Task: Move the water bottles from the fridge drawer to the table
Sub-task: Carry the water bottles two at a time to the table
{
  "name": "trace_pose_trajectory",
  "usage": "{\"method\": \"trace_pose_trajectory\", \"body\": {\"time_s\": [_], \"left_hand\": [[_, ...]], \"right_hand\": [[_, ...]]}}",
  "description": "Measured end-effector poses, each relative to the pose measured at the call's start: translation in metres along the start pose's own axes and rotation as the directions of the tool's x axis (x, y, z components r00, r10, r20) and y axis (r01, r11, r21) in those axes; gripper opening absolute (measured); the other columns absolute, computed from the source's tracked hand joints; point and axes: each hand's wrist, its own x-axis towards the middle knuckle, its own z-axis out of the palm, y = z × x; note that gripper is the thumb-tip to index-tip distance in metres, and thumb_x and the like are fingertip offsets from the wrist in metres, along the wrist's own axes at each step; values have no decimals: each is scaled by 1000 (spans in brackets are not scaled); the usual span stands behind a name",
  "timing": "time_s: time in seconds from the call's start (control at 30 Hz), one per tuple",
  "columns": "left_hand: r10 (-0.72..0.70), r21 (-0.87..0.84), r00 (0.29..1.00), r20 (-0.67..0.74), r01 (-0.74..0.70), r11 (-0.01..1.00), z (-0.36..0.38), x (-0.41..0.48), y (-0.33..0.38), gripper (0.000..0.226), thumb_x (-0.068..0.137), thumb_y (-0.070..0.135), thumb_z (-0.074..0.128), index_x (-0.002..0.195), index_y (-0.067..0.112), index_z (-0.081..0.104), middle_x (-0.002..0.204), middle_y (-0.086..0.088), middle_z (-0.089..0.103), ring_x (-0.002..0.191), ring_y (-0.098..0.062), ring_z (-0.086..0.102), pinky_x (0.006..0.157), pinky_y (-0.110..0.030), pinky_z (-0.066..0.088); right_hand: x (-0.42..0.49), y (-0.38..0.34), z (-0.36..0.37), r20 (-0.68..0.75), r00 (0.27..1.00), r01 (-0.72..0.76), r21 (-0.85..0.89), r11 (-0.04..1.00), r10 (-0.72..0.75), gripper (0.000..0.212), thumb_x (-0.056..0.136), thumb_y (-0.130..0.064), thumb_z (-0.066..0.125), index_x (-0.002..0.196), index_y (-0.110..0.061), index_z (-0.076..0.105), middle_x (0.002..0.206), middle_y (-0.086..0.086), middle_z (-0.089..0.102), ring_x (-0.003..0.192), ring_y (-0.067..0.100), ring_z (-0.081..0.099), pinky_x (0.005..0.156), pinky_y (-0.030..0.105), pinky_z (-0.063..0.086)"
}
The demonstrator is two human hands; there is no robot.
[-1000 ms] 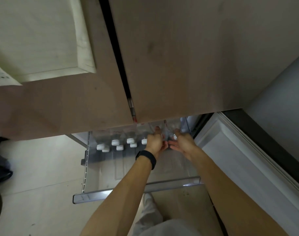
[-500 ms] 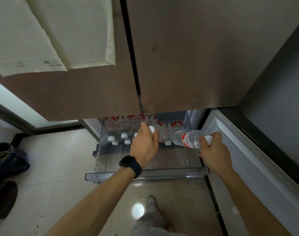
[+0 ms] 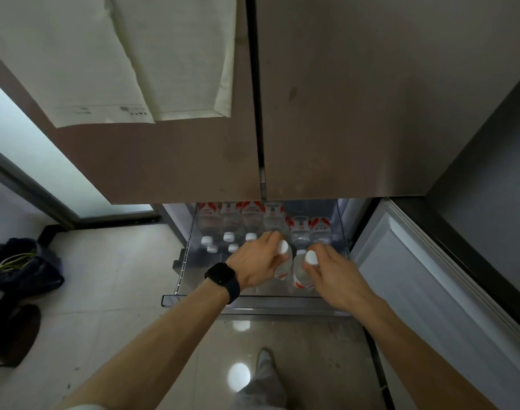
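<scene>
The clear fridge drawer (image 3: pixel 252 301) is pulled out below the brown fridge doors. Several water bottles with white caps and red-white labels (image 3: pixel 232 223) stand in it. My left hand (image 3: pixel 257 263), a black watch on its wrist, grips a bottle (image 3: pixel 283 263) by its neck just under the white cap. My right hand (image 3: pixel 334 276) grips a second bottle (image 3: pixel 300 273) the same way. Both held bottles are upright, side by side, over the drawer's front right part. No table is in view.
The open lower fridge door (image 3: pixel 424 279) stands to the right of the drawer. A dark bag (image 3: pixel 24 267) and a dark shoe-like thing (image 3: pixel 14 335) lie on the tiled floor at the left. My foot (image 3: pixel 263 368) is just before the drawer.
The right hand's bottle has swung from lying sideways to upright and moved left, beside the left hand's bottle. Both hands now sit closer together above the drawer.
</scene>
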Motion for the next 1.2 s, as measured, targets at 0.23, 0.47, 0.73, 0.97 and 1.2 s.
{"method": "trace_pose_trajectory", "body": {"time_s": [0.23,0.47,0.73,0.97,1.2], "left_hand": [[-83,-222,996,-34,74,972,10,7,-26,27,97,41,58,116,23,51,110,1,58,91,-17,58,83,-42,53],[-121,-444,990,-69,78,893,37,5,-45,69,71,51,84,131,39,53,127,11,44,113,-11,50,99,-31,47],[-209,-590,978,-23,155,792,81,18,-56,95,64,44,89,141,48,35,140,17,51,125,-10,52,103,-38,48],[-218,-602,976,-1,173,779,79,19,-59,71,67,36,90,124,39,47,117,16,66,107,-9,64,93,-42,55],[-292,-618,950,-110,164,769,59,-7,-49,72,66,34,93,123,38,50,116,16,66,108,-8,62,94,-32,54]], "right_hand": [[13,-3,12,-66,997,-25,237,971,41,24,98,-44,52,116,-28,49,112,-8,57,93,12,58,77,31,50],[15,17,47,-65,983,-126,426,896,170,69,75,-52,79,134,-45,45,129,-12,35,122,12,41,98,27,35],[37,29,69,110,979,-205,583,786,175,103,67,-36,90,148,-44,28,144,-19,45,130,4,45,104,29,44],[36,33,71,101,977,-211,595,775,189,74,67,-34,89,125,-49,45,121,-22,60,111,-2,58,93,28,51],[17,20,39,-26,977,-148,634,759,213,63,66,-28,91,112,-47,53,104,-24,67,97,-10,62,80,16,47]]}}
